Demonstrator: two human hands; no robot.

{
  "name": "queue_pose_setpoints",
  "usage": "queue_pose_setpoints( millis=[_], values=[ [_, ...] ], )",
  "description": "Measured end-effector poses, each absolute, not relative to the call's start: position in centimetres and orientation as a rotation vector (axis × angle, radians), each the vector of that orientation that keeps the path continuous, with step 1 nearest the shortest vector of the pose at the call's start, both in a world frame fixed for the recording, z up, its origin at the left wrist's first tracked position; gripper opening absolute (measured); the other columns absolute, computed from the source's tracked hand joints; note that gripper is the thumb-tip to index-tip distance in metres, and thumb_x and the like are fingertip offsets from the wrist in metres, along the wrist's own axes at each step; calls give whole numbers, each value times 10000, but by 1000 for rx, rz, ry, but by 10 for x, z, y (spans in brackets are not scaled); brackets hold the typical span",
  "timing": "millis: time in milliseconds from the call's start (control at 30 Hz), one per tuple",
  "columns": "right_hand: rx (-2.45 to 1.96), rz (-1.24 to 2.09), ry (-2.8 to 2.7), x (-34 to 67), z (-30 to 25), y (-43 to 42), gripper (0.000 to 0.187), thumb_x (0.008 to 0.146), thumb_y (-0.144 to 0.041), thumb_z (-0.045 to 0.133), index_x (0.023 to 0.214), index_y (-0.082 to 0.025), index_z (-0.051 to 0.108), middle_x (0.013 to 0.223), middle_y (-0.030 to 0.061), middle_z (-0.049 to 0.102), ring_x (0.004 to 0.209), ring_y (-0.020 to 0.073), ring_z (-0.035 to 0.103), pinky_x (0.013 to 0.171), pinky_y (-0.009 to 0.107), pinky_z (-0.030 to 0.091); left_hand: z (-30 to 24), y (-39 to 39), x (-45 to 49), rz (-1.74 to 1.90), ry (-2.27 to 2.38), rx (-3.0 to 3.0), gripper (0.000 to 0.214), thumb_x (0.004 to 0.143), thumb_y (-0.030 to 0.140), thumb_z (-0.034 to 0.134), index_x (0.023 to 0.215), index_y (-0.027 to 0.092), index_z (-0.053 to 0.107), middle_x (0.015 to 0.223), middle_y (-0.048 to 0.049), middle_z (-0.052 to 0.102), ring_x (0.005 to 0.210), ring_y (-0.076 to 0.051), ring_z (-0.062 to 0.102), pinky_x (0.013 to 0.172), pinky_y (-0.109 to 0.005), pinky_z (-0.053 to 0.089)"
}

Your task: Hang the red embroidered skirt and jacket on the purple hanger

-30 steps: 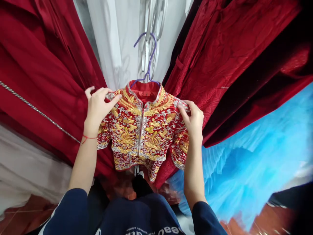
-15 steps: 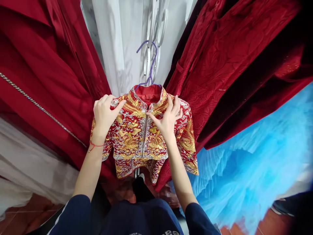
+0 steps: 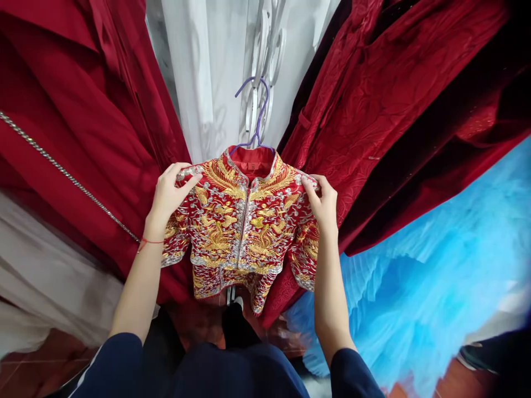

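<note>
A red jacket point(image 3: 240, 221) with gold and silver embroidery hangs in front of me on a purple hanger point(image 3: 260, 113), whose hook rises above the collar. The jacket's front is closed along the middle. My left hand point(image 3: 169, 190) pinches the shoulder on the left, thumb in front and fingers behind. On the opposite shoulder, my right hand point(image 3: 321, 196) grips the cloth the same way. A small label shows inside the stand-up collar. Below the jacket's hem, a matching embroidered piece point(image 3: 207, 282) is partly visible.
Red gowns point(image 3: 53, 110) hang on the left, one crossed by a silvery chain point(image 3: 70, 177). More dark red dresses point(image 3: 390, 110) hang at right, above a blue tulle skirt point(image 3: 440, 265). White garments and white rings point(image 3: 277, 50) lie behind the hanger. Reddish floor tiles show below.
My right hand has moved from near the collar fastening outward to the shoulder and gripped it. My left hand has slid slightly outward along its shoulder.
</note>
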State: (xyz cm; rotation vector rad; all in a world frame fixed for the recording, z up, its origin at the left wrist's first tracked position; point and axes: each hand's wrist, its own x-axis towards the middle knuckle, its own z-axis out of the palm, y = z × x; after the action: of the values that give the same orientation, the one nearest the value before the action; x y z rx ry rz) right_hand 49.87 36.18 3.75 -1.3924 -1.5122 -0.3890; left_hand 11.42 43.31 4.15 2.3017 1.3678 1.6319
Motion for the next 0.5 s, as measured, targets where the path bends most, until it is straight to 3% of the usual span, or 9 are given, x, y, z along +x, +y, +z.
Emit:
queue_pose_setpoints(
  millis=[67, 167, 267, 367, 500],
  values=[
    [-1394, -370, -1540, 501, 37, 361, 463, 976, -581, 434, 1086, -185, 647, 972, 106, 717, 863, 166, 652, 804, 297, 497, 37, 438, 115, 1689, 1386, 2271, 333, 873, 494, 638, 1040, 206, 649, 1008, -45, 678, 910, -197, 624, 860, -295, 475],
    [-1444, -531, -1375, 476, 35, 353, 464, 982, -542, 449, 1187, -154, 599, 1168, 184, 649, 1086, 250, 593, 946, 417, 460, 34, 439, 120, 1752, 1395, 2263, 326, 863, 496, 650, 1013, 206, 646, 979, -41, 667, 902, -196, 625, 861, -292, 477],
    [-1452, -694, -1176, 427, 28, 337, 336, 968, -427, 494, 1160, -173, 603, 1203, 173, 618, 1181, 298, 531, 990, 505, 421, 32, 437, 123, 1789, 1388, 2251, 312, 865, 487, 649, 1004, 208, 638, 963, -41, 658, 898, -197, 626, 853, -289, 482],
    [-1424, -484, -1292, 376, 18, 328, 219, 980, -356, 469, 999, -205, 626, 1026, 116, 676, 1003, 238, 608, 890, 410, 470, 26, 433, 124, 1841, 1409, 2221, 305, 872, 489, 642, 993, 210, 629, 948, -42, 648, 888, -195, 623, 847, -289, 487],
    [-1538, -72, -1304, 337, 14, 342, 268, 977, -440, 505, 927, -197, 605, 788, 28, 702, 665, 154, 626, 654, 275, 430, 18, 431, 128, 1874, 1433, 2188, 320, 878, 513, 633, 987, 212, 622, 944, -39, 638, 876, -188, 617, 837, -286, 492]
  ],
)
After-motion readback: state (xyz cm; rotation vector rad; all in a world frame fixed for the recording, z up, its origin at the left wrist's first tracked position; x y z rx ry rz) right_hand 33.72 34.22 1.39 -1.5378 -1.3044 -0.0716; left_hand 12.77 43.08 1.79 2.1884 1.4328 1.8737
